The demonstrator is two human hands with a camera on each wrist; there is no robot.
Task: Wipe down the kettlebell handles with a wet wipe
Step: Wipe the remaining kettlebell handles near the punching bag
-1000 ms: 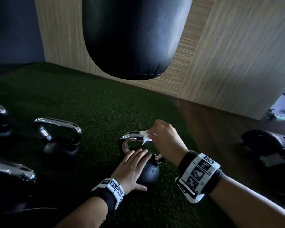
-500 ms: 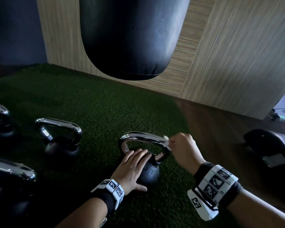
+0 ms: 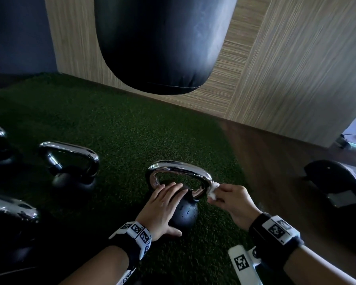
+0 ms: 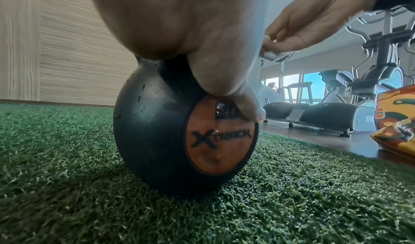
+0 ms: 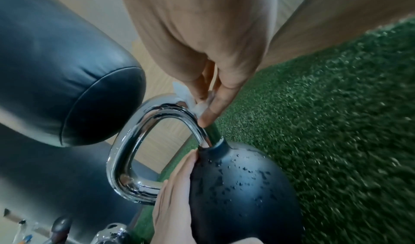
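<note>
A black kettlebell (image 3: 185,212) with a chrome handle (image 3: 179,167) stands on green turf. My left hand (image 3: 162,204) lies flat on the ball with straight fingers, thumb down the orange logo face (image 4: 220,141). My right hand (image 3: 232,198) pinches a small white wet wipe (image 3: 213,190) against the right bend of the handle (image 5: 161,109). The wipe (image 5: 197,106) sits between the fingertips and the chrome. Water drops dot the ball (image 5: 242,185).
More kettlebells stand to the left, the nearest one (image 3: 70,171) close by, another (image 3: 10,219) at the near left. A black punching bag (image 3: 158,42) hangs above the turf. Wood wall behind; gym machines (image 3: 341,182) on the right floor. A colourful packet (image 4: 397,120) lies right.
My right hand has slid the wipe along the handle from its top middle to the right bend and down. The left hand has stayed on the ball.
</note>
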